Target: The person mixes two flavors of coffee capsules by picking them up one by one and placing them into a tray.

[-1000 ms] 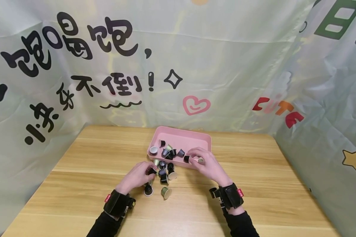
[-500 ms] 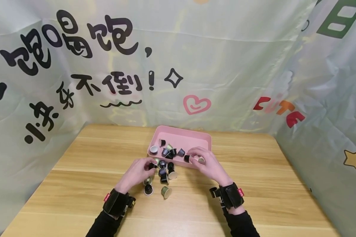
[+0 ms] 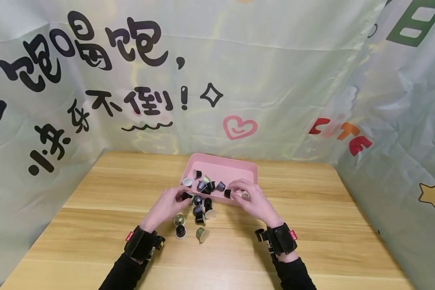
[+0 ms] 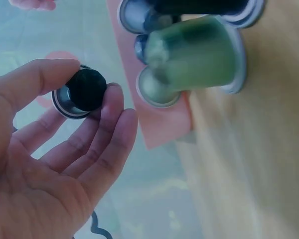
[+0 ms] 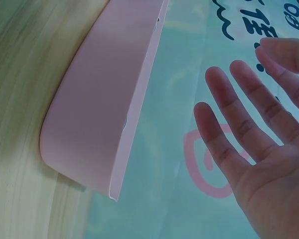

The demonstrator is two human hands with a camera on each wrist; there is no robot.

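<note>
My left hand [image 3: 168,204] pinches a black coffee capsule [image 4: 87,89] between thumb and fingers, up by the near left corner of the pink tray [image 3: 235,169]. Below the tray's near edge lies a cluster of capsules, among them a dark blue one [image 3: 197,210]. A green capsule [image 4: 202,55] looms large in the left wrist view. My right hand [image 3: 251,200] is over the tray's near right side, its fingers loosely extended with nothing between them in the right wrist view. Beside its fingertips in the head view is a black capsule [image 3: 228,193].
Several capsules lie in the tray, including a white one [image 3: 187,182] at its left. Closer to me on the wooden table [image 3: 330,241] are an olive capsule [image 3: 179,220], a black one [image 3: 181,231] and a green one [image 3: 202,235]. A printed curtain [image 3: 282,100] hangs behind.
My left hand has moved forward from the cluster toward the tray's left corner with the black capsule, uncovering the olive capsule. The right hand has stayed in place.
</note>
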